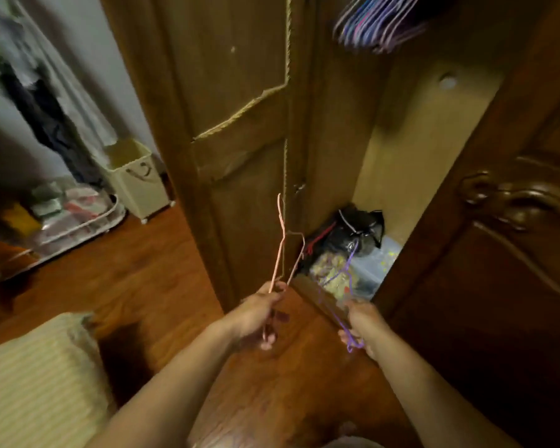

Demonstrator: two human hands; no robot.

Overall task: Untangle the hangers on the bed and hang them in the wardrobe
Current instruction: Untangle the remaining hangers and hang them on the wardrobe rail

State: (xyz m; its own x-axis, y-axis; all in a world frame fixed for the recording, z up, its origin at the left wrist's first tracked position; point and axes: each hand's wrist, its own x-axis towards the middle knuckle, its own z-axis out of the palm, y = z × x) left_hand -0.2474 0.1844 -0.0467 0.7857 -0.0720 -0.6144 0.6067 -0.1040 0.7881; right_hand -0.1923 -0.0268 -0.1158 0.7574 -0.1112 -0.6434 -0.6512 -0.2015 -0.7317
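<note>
A: Right, the wardrobe (427,150) fills the view, one door (240,108) shut, the other swung out at the right, a bay open between them. Down at lower left, the corner of the bed (36,376).

B: And high in that bay, a blurred bunch of hung hangers (379,24), blue and purple. That's where these two look to be headed.

A: Left hand (259,315) curled tight round a pink hanger (280,250), which stands up in front of the shut door. Right hand (362,321) closed on a purple hanger (348,286), its wire reaching toward the bay floor.

B: Apart, would you say?

A: They look clear of each other; the wires are thin and blurred, so I can't be sure. My judgement is that untangling is done for this pair and hanging comes next.

B: So lift one at a time, hook leading, and keep the other low and away so they don't snag again.

A: The crowd up top is the trouble, I'd guess. A hook could catch a neighbour, so aim for a gap.

B: Down below?

A: A black bag (359,231) and a clear tub (366,270) on the bay floor, beneath the purple wire. A dangling end might catch the bag's ties.

B: Left of the wardrobe, a cream bin (136,182) and hanging clothes (46,101), well out of the way.
</note>
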